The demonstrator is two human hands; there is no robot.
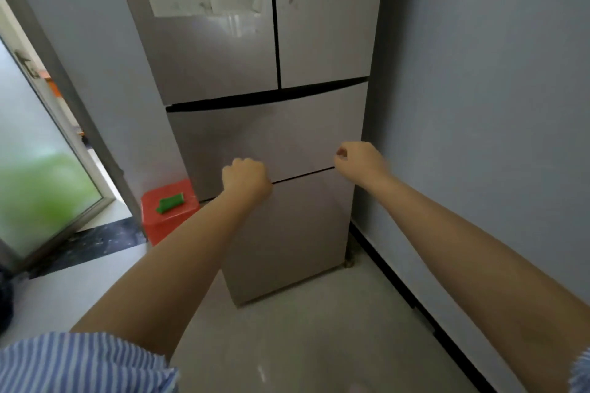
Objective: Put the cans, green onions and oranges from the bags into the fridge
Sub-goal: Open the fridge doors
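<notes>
1. We see a pale beige-grey fridge (265,137) with dark seams between its doors.
2. We see a red box (169,210) bearing a green object (170,202).
3. Our sleeve (83,364) is blue-and-white striped.
4. The walls (495,105) are light grey and the floor (303,329) whitish.

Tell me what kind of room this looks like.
Probably a corner of a home kitchen or utility area: a tall multi-door fridge stands against a grey wall, on a pale tiled floor, beside a frosted glass door.
</notes>
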